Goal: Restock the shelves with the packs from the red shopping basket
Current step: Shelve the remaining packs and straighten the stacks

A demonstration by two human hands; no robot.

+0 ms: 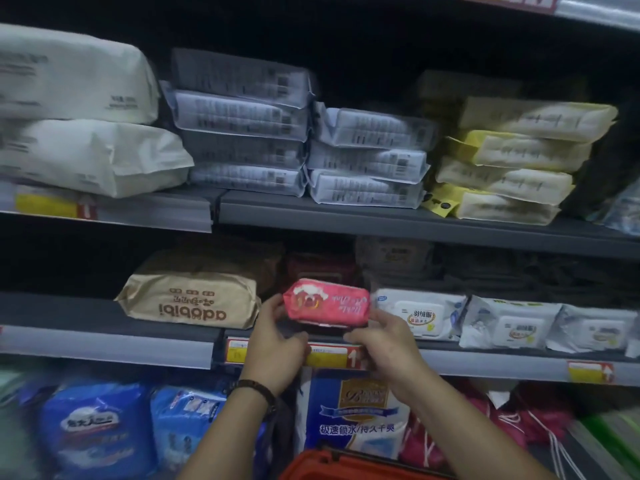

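Observation:
A pink pack (pixel 327 306) with white print is held at the front edge of the middle shelf (pixel 104 337), between a brown pack (pixel 194 303) and white wipes packs (pixel 420 315). My left hand (pixel 275 337) grips its left end, with a dark bracelet on that wrist. My right hand (pixel 384 336) grips its right end from below. Only the rim of the red shopping basket (pixel 332 464) shows at the bottom edge; its contents are hidden.
The upper shelf (pixel 381 220) carries stacks of cream, grey-white and yellow packs. Darker packs sit behind the pink one in shadow. Below, blue packs (pixel 97 427), a white and blue bag (pixel 360 414) and pink bags fill the bottom shelf.

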